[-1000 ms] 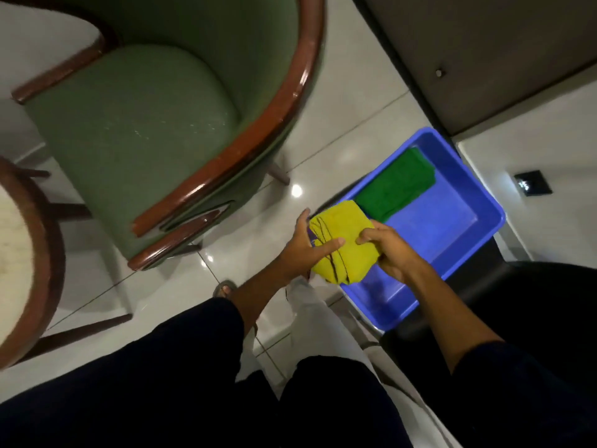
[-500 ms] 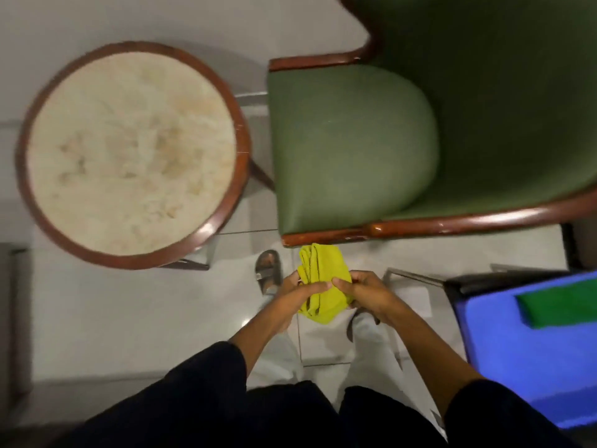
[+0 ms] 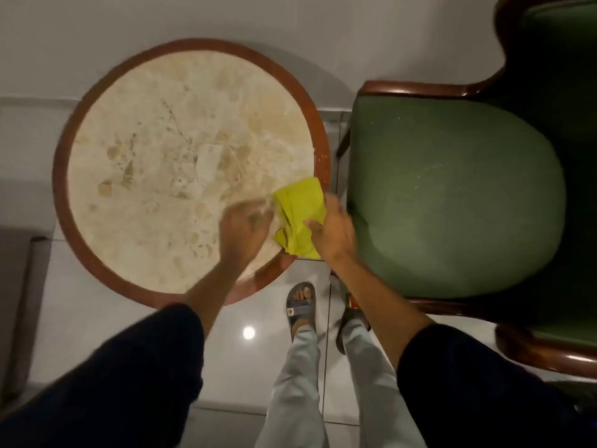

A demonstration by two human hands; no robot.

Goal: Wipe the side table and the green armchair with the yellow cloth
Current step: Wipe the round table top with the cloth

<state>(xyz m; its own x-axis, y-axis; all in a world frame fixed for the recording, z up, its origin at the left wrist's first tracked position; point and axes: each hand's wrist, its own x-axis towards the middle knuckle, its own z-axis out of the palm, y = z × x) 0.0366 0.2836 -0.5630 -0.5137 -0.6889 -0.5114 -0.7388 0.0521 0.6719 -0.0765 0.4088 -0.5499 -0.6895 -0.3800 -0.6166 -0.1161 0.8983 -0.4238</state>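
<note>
The round side table [image 3: 155, 150] has a pale marble top inside a brown wooden rim. The yellow cloth [image 3: 298, 211], folded and crumpled, hangs over the table's near right edge. My right hand [image 3: 332, 227] grips the cloth's right side. My left hand [image 3: 244, 227] is blurred over the tabletop at the cloth's left edge; whether it still grips the cloth is unclear. The green armchair [image 3: 452, 195] with its wooden frame stands right of the table, its seat cushion speckled with light dust.
My two sandalled feet [image 3: 302, 305] stand on the glossy white tile floor between table and armchair. A pale wall runs behind both. A grey surface edge [image 3: 19, 302] shows at the far left.
The view has turned left from the blue bin to the table. Both hands carried the yellow cloth up from in front of the chair onto the table's near right edge.
</note>
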